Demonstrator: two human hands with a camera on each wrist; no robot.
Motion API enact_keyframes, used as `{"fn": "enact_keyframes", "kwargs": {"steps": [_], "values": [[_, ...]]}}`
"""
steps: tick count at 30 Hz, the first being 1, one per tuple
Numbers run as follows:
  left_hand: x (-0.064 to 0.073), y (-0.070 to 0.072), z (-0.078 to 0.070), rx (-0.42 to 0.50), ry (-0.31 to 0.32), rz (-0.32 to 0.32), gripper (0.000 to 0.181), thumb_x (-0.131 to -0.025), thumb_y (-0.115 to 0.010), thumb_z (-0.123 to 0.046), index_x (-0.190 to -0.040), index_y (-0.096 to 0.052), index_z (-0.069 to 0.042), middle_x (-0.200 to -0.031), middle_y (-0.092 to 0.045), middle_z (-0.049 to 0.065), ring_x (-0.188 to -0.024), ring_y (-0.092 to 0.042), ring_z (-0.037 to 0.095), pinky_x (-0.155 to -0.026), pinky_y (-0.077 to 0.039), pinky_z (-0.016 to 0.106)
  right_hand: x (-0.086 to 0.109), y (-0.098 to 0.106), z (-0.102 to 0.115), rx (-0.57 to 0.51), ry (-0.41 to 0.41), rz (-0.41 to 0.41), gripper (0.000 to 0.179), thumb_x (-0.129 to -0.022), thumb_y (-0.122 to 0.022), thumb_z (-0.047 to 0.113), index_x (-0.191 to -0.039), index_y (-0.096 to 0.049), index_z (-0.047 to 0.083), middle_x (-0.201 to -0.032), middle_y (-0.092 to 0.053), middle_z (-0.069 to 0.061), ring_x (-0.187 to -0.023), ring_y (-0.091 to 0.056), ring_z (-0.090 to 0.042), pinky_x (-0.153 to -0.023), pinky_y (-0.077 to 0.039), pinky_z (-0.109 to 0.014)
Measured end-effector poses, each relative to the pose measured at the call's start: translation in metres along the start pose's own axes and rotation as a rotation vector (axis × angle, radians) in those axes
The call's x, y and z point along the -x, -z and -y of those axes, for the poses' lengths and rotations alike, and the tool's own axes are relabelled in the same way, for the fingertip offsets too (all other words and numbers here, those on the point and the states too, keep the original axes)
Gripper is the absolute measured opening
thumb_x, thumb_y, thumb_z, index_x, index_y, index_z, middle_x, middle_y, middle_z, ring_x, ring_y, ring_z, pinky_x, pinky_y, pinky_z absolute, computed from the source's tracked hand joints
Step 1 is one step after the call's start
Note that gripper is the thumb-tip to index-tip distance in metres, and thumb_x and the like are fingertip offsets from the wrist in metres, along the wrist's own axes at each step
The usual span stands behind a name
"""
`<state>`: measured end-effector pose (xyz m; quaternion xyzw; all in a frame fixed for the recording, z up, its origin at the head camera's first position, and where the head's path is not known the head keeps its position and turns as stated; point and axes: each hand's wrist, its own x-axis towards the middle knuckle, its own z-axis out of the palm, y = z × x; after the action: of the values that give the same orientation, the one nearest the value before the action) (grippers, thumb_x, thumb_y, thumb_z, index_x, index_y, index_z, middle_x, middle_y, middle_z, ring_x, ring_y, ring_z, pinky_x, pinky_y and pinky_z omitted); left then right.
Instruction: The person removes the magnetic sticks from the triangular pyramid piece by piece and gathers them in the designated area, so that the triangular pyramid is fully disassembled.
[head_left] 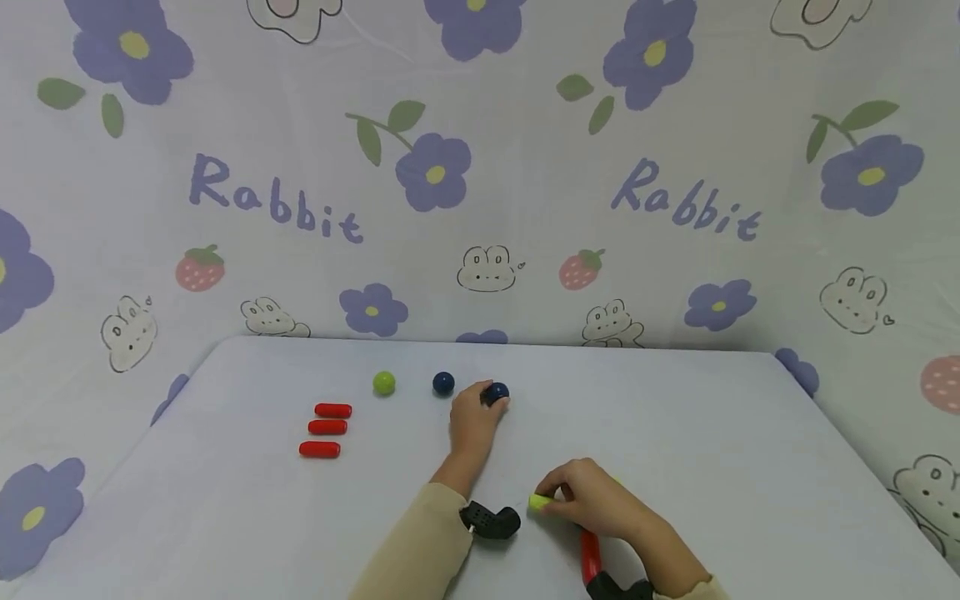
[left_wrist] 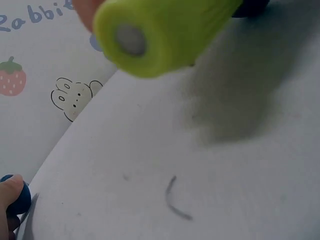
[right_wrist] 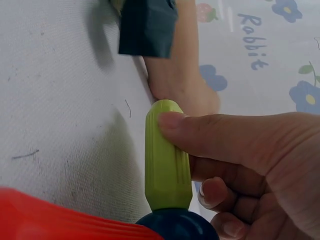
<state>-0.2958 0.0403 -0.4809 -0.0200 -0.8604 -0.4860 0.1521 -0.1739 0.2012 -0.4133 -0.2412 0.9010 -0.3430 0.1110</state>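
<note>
Rabbit-print cloth [head_left: 540, 125] behind white table [head_left: 225, 525]. Left hand [head_left: 474, 417] grips dark ball [head_left: 499, 392] near far edge; right hand [head_left: 596, 500] toward front edge pinches green stick [right_wrist: 164, 160], probably steadying attached blue ball [right_wrist: 179, 226] and red stick [head_left: 591, 556].

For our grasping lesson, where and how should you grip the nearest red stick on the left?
Probably pinch the nearest red stick mid-length, from above and the near side: its slim body lies crosswise, and another red stick sits close behind it.
</note>
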Motion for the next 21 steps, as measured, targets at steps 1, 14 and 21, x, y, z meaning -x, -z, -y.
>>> {"fn": "enact_keyframes", "kwargs": {"steps": [1, 14, 21], "values": [[-0.0012, -0.0011, 0.0002, 0.003, 0.008, -0.008, 0.04, -0.079, -0.073, -0.021, -0.114, -0.065, -0.003, -0.111, -0.067, 0.015, -0.108, -0.061, 0.028, -0.092, -0.049, 0.039, 0.0, -0.0002, 0.0, 0.002, -0.001, 0.0, 0.015, -0.081, -0.07, 0.01, -0.093, -0.071, 0.001, -0.072, -0.063, 0.002, -0.053, -0.038, 0.001, -0.047, -0.035, -0.016], [-0.0092, -0.003, -0.0026, -0.008, 0.062, -0.059, 0.043, -0.08, -0.072, -0.023, -0.118, -0.063, -0.003, -0.111, -0.067, 0.016, -0.105, -0.061, 0.027, -0.092, -0.049, 0.039, 0.0006, -0.0009, 0.0001, -0.003, -0.005, 0.007, 0.015, -0.079, -0.071, 0.01, -0.092, -0.072, 0.001, -0.071, -0.064, 0.002, -0.053, -0.039, 0.001, -0.047, -0.036, -0.016], [-0.0085, -0.0029, -0.0022, -0.008, 0.022, -0.086, 0.043, -0.08, -0.073, -0.02, -0.117, -0.063, 0.0, -0.106, -0.068, 0.017, -0.099, -0.063, 0.027, -0.088, -0.05, 0.038, 0.0005, -0.0012, 0.0001, -0.016, -0.016, 0.015, 0.015, -0.079, -0.072, 0.011, -0.091, -0.072, 0.002, -0.074, -0.065, 0.001, -0.054, -0.04, 0.0, -0.048, -0.037, -0.017]]}}
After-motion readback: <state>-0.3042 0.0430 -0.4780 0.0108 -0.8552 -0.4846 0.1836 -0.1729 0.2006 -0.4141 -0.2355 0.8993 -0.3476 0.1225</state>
